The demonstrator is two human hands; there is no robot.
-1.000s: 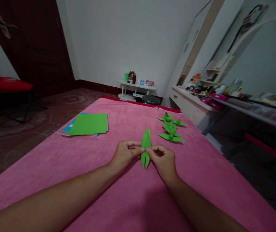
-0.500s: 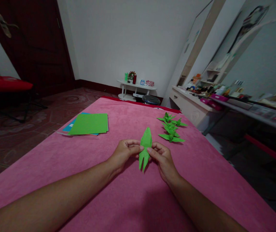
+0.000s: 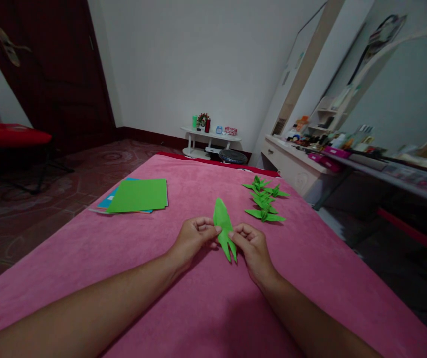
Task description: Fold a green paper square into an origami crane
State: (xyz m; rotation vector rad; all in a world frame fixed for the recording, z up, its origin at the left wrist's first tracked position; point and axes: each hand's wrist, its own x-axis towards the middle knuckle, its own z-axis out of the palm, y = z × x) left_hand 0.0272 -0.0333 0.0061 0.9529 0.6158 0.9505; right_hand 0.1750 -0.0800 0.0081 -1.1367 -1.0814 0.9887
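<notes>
1. Grip: both hands closed lightly on one piece. Left hand pinches its left edge, thumb on top; right hand pinches the right edge, slightly lower, thumb also on top. Fingers behind the piece mostly hidden.
2. Held thing: bright green folded paper piece, long and flat, pointed at the far end, split into two narrow prongs at the near end. It sits between the hands, tilted, far tip leaning left. Can't tell if any of it touches what's below.
3. Step, judged: mid-fold, handling or adjusting a partly folded form. Body flat, prongs not yet bent out.
4. Next move, judged: a further fold calls for one hand pinning the body and the other freed for a prong, creasing without letting layers slip.
5. Below: pink plush-covered surface, under both forearms.
6. Right, farther out: cluster of green folded paper pieces with spread pointed wings, well apart from the hands, pieces overlapping or close together; exact count unclear.
7. Left, farther out: stack of square paper sheets, green one on top, blue one showing at the left edge.
8. Background: low white table by the wall.
</notes>
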